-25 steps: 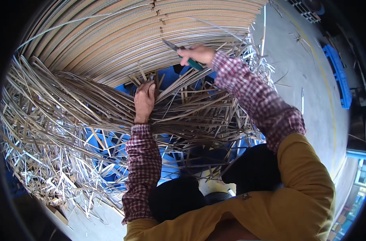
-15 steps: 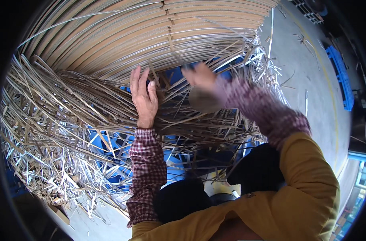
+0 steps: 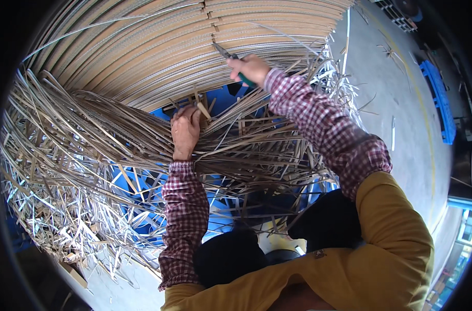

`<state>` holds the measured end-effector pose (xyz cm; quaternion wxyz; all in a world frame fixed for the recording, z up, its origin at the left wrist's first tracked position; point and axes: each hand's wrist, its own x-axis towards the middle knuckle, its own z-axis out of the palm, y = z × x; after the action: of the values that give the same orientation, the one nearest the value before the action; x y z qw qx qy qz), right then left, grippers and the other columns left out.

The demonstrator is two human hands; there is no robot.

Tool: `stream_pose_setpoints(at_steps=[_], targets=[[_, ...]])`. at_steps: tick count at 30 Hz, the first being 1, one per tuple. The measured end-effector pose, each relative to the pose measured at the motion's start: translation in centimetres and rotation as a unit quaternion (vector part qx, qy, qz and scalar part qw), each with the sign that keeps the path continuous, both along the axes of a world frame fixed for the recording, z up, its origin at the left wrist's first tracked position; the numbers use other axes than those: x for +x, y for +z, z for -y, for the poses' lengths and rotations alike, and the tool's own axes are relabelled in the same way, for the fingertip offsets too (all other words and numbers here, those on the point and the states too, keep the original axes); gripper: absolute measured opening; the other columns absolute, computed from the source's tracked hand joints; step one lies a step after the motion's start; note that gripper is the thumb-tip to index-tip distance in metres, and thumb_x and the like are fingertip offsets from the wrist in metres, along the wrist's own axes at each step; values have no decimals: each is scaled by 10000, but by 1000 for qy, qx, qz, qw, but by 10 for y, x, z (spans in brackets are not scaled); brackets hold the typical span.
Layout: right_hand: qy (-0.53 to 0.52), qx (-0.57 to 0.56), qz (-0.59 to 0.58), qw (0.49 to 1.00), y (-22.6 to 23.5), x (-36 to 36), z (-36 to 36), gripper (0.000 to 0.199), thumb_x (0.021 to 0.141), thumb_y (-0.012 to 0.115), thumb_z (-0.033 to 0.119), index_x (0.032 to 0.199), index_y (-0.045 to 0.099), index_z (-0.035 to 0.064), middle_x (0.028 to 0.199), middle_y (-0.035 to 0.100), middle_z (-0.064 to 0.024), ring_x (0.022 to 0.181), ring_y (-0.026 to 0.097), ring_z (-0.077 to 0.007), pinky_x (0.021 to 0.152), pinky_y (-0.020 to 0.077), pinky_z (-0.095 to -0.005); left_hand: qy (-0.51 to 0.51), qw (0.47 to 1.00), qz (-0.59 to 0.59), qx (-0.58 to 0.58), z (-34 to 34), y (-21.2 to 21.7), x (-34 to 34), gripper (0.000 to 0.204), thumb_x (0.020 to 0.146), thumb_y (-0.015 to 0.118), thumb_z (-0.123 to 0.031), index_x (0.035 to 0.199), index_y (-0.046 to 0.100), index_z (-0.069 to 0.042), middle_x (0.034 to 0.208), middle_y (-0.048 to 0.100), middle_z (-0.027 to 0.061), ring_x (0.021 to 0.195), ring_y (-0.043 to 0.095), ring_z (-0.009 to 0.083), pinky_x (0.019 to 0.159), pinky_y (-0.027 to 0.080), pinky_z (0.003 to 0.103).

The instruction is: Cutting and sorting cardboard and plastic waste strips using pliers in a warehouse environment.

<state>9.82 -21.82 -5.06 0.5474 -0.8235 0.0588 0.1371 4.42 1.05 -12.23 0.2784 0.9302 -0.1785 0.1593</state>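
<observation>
A worker in a checked shirt and mustard vest bends over a heap of cut strips [image 3: 91,171], long thin tan offcuts that fan out from the base of a stack of corrugated board [image 3: 158,46]. The right hand [image 3: 250,69] is raised to the stack's lower edge, its grip closed around green-handled pliers [image 3: 231,59] whose metal nose points up and left, onto the layered board edges. The left hand [image 3: 186,129] sits lower and nearer the body, palm down, fingers curled onto a bundle of strips; one short stub [image 3: 203,110] pokes up just beside its fingertips. Whether those fingers are clamped on a strip or only pressing the bundle flat cannot be told.

The strips run mostly left to right beneath the left hand, their long axis across the worker's front, while the board layers above curve in the same direction. The pliers' nose therefore lies up and to the right of the left hand, with the right hand the nearer to the stack. Beneath the tangle, a blue pallet [image 3: 215,101] shows through in patches; a grey concrete floor [image 3: 402,103] stretches off to the right.
</observation>
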Motion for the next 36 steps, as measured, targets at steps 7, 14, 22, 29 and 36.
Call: stream_pose_setpoints(at_steps=[7,14,22,29,36], targets=[[316,35,4,948,-39,-116,-5,365,831,519,365,698,638,47,594,588,-46,551,536,-77,528,429,-244,-88,975,158,-129,20,51,-2,273,833,508,-183,1061,556,-41,1074,542,163,1058,472,306,892,368,344],[76,36,-74,994,5,-31,20,401,828,511,387,773,640,11,822,621,-126,749,592,-186,593,495,-278,-58,998,-39,3,-2,-21,3,204,803,525,-215,906,608,-59,939,596,101,918,529,300,804,402,373],[-20,112,-117,987,7,0,-6,477,826,504,419,853,598,-48,882,589,-157,837,578,-208,636,519,-324,-51,999,-5,5,1,-18,-1,207,807,529,-209,915,606,-50,954,586,117,961,506,302,819,393,381],[77,51,-32,995,-26,-70,-1,444,837,503,359,505,532,65,566,565,-63,501,520,-86,431,407,-284,-22,977,142,-159,12,21,-8,247,831,508,-171,1002,574,-6,1084,527,152,1019,488,301,878,381,365],[260,-12,-40,965,-3,-95,34,407,831,493,424,754,655,59,814,622,-91,748,571,-162,680,466,-277,-52,992,-91,-69,6,7,10,256,852,471,-224,968,596,-33,930,584,189,899,543,337,752,436,366]])
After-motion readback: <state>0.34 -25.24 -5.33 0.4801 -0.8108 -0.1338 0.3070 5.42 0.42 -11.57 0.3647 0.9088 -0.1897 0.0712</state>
